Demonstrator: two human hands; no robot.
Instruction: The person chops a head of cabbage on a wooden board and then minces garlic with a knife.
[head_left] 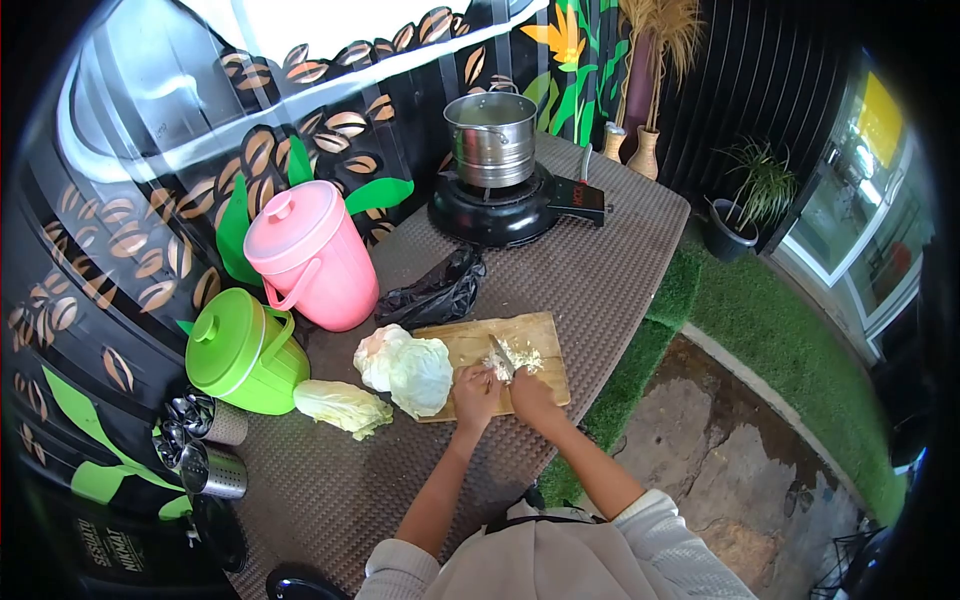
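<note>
My right hand [532, 396] is closed around the handle of a kitchen knife [500, 352], whose blade points away from me over the wooden cutting board [550, 330]. My left hand [476, 394] rests on the board beside the blade, fingers bent and drawn together at a small heap of finely chopped pale pieces [528, 354]. What those fingers hold is too small to make out. Against the board's left side sits a pale green cabbage [420, 377], close to my left wrist. Farther left lies a napa cabbage [343, 408].
Behind the board lies a black plastic bag [437, 290]. A metal pot [490, 138] stands on a black portable stove [493, 213] at the back. Pink [318, 262] and green lidded buckets [250, 352] and a perforated metal utensil holder [213, 470] line the left side.
</note>
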